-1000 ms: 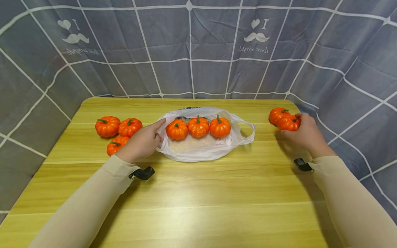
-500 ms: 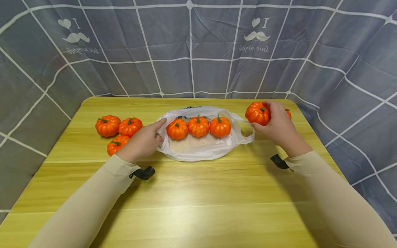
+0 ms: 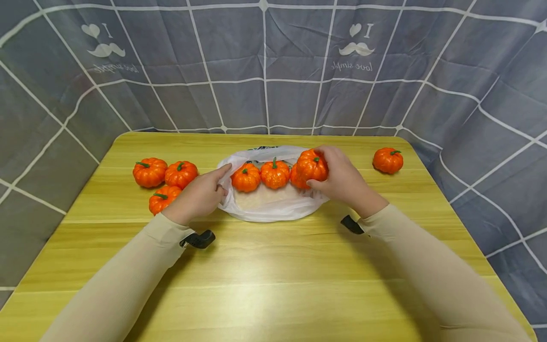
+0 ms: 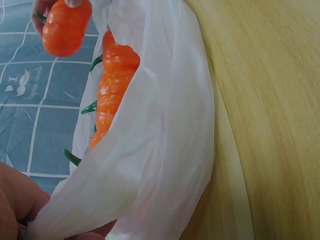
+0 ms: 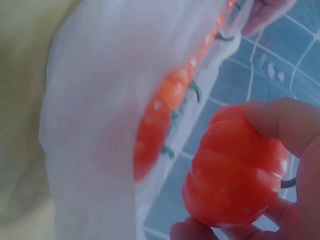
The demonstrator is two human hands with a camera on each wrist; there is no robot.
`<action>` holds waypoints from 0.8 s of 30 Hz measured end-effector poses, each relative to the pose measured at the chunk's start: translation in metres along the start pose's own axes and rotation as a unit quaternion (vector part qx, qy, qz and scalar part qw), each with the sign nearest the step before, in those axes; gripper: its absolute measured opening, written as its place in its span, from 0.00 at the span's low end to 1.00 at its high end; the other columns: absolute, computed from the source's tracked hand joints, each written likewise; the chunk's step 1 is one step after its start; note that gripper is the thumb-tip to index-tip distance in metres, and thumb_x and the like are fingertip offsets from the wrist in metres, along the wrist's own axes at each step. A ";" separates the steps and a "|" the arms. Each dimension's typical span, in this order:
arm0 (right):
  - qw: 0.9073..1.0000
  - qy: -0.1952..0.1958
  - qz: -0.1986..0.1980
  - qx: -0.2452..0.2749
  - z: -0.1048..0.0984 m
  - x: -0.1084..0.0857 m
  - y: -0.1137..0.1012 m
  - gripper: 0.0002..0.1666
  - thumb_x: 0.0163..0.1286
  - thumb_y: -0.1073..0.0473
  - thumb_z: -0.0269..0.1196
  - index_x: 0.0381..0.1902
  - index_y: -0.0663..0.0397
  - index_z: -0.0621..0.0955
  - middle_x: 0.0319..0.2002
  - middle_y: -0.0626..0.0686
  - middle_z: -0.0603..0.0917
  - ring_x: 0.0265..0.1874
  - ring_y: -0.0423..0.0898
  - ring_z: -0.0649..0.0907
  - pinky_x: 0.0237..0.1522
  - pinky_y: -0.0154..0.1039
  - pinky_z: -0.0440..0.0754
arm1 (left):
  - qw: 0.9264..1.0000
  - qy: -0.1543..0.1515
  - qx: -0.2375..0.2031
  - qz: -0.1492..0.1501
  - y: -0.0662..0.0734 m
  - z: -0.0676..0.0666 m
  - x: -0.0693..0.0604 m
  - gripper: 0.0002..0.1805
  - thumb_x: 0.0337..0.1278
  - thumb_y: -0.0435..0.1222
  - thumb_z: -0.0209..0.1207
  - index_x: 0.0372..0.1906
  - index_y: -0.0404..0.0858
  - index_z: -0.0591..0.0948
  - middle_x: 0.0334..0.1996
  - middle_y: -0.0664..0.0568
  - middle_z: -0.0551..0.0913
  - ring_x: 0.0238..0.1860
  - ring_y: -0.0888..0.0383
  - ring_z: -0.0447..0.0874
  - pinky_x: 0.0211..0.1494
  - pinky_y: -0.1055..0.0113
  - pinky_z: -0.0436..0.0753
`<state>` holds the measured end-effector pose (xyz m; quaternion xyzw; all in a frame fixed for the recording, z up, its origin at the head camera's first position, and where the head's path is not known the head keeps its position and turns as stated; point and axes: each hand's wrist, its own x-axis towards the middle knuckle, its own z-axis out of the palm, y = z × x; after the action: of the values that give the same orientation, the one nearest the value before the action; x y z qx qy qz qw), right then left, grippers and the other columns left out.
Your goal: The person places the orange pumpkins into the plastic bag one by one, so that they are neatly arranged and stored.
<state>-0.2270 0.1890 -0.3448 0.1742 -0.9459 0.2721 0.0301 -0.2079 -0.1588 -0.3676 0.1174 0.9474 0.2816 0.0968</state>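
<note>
My left hand (image 3: pixel 197 198) pinches the left rim of a white plastic bag (image 3: pixel 267 214), whose mouth lies spread on the table. In my right hand (image 3: pixel 345 179) is a small orange pumpkin (image 3: pixel 310 165), gripped between thumb and fingers above the bag's right side. Inside the bag sit an orange pumpkin (image 3: pixel 245 178) at the left, a second pumpkin (image 3: pixel 275 175) in the middle and a third pumpkin (image 3: pixel 295 177), partly covered by the held one. The left wrist view shows the bag's edge (image 4: pixel 80 205) bunched in the left fingers, and the held pumpkin (image 4: pixel 67 29) raised clear of the others.
Left of the bag lie three more pumpkins, the leftmost pumpkin (image 3: pixel 149 173), one beside it (image 3: pixel 181 175), and a nearer pumpkin (image 3: pixel 161 199) partly behind the left hand. A single pumpkin (image 3: pixel 388 160) sits at the table's (image 3: pixel 273 280) far right. A grey checked curtain (image 3: pixel 239 57) encloses the back.
The right hand picked up one of the two pumpkins at the far right and carried it left, over the bag. My left hand stays on the bag's rim.
</note>
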 end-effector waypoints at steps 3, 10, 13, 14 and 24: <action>1.000 -0.019 -0.003 0.003 0.008 0.000 -0.005 0.45 0.61 0.58 0.77 0.73 0.60 0.69 0.70 0.64 0.71 0.71 0.62 0.71 0.75 0.63 0.70 | 1.000 -0.002 0.004 0.000 0.000 0.001 0.000 0.38 0.72 0.31 0.46 0.85 0.43 0.57 0.39 0.47 0.85 0.21 0.55 0.69 0.31 0.63 0.72; 0.999 -0.031 -0.026 0.006 0.021 0.000 -0.005 0.46 0.61 0.58 0.77 0.73 0.61 0.69 0.72 0.62 0.72 0.72 0.62 0.71 0.77 0.60 0.68 | 1.000 -0.005 -0.002 -0.001 0.001 0.002 0.000 0.38 0.72 0.31 0.47 0.85 0.44 0.57 0.46 0.45 0.86 0.20 0.55 0.68 0.30 0.65 0.72; 0.999 -0.038 -0.028 0.001 0.025 -0.001 -0.004 0.47 0.62 0.57 0.77 0.73 0.61 0.68 0.73 0.61 0.71 0.72 0.62 0.71 0.77 0.60 0.68 | 1.000 -0.004 0.001 0.003 0.002 0.003 0.000 0.38 0.72 0.31 0.48 0.85 0.43 0.58 0.51 0.42 0.85 0.21 0.54 0.67 0.30 0.65 0.72; 0.999 -0.040 -0.029 0.000 0.025 -0.002 -0.004 0.47 0.62 0.57 0.77 0.73 0.61 0.68 0.72 0.61 0.71 0.71 0.63 0.72 0.77 0.60 0.68 | 1.000 -0.003 0.002 0.004 0.002 0.003 0.000 0.38 0.72 0.31 0.48 0.85 0.43 0.58 0.50 0.42 0.84 0.21 0.54 0.67 0.30 0.65 0.71; 0.998 -0.050 -0.031 -0.004 0.028 -0.004 -0.005 0.47 0.63 0.55 0.77 0.74 0.59 0.68 0.72 0.61 0.71 0.72 0.60 0.72 0.77 0.58 0.69 | 1.000 -0.003 0.012 0.013 0.005 0.004 -0.001 0.37 0.72 0.31 0.48 0.85 0.42 0.58 0.30 0.45 0.76 0.23 0.53 0.65 0.31 0.63 0.70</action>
<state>-0.2199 0.1715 -0.3668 0.2169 -0.9413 0.2585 -0.0080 -0.2049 -0.1527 -0.3679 0.1320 0.9487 0.2714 0.0940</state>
